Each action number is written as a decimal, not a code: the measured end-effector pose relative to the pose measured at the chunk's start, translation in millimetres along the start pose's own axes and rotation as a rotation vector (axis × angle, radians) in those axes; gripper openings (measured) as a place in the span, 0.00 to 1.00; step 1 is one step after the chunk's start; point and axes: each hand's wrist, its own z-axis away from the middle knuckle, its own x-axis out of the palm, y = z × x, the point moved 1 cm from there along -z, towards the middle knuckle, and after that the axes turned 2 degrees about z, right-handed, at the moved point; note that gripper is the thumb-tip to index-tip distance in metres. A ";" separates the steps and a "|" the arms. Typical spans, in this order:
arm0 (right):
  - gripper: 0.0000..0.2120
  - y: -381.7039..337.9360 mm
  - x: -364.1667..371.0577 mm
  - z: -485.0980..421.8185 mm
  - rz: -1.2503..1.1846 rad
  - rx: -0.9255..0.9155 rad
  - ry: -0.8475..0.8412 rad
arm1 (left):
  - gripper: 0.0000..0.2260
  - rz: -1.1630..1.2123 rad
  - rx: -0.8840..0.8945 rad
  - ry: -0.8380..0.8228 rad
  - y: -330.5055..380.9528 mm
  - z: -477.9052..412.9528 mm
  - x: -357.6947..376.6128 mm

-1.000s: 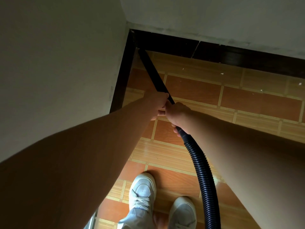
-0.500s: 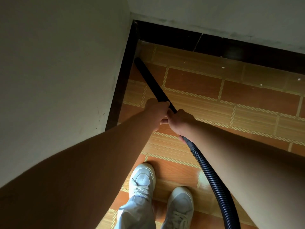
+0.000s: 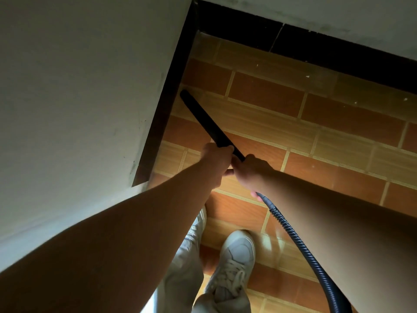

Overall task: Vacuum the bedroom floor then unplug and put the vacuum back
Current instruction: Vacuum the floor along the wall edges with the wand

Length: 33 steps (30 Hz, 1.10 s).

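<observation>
Vacuuming step, by my read (nothing here points to unplugging yet; vacuum body & plug aren't in view). The left hand (image 3: pixel 217 158) is wrapped round the black wand (image 3: pixel 204 119) at frame centre, fingers curled tight. The right hand (image 3: pixel 252 173) grips just behind it, touching the left, where the wand meets the ribbed hose (image 3: pixel 300 247), which runs off to the lower right. The wand slants up-left, its tip just beside the dark skirting (image 3: pixel 168 105) under the wall (image 3: pixel 79 86) on the left. Can't tell if the tip actually touches the tiled floor (image 3: pixel 327 141). Pale specks (image 3: pixel 307 76) lie in the upper right, well apart from the tip. Next move, imo: run the tip along the skirting twd the top corner, then across to those specks, w/ the wand kept low and the hose clear of the white shoe (image 3: pixel 238 254) at bottom centre.
</observation>
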 end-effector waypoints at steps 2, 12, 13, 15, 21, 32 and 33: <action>0.25 7.1 8.6 6.9 0.030 -0.018 -0.004 | 0.09 0.019 -0.010 0.001 -12.6 6.7 -3.8; 0.26 39.4 44.9 36.2 0.194 -0.072 -0.037 | 0.07 0.083 -0.119 -0.010 -69.7 29.2 -28.3; 0.25 42.5 48.2 39.2 0.207 -0.075 -0.041 | 0.07 0.090 -0.124 -0.007 -73.8 31.1 -30.9; 0.25 47.3 54.9 44.6 0.231 -0.086 -0.047 | 0.07 0.111 -0.132 -0.004 -80.2 34.4 -36.1; 0.26 60.3 66.2 58.0 0.327 -0.113 -0.068 | 0.06 0.126 -0.175 0.004 -94.3 48.1 -45.2; 0.23 58.9 65.2 60.7 0.427 -0.148 -0.038 | 0.07 0.172 -0.213 0.021 -102.8 52.8 -48.4; 0.22 58.3 66.4 58.7 0.426 -0.178 -0.024 | 0.08 0.174 -0.222 0.024 -103.3 53.1 -49.1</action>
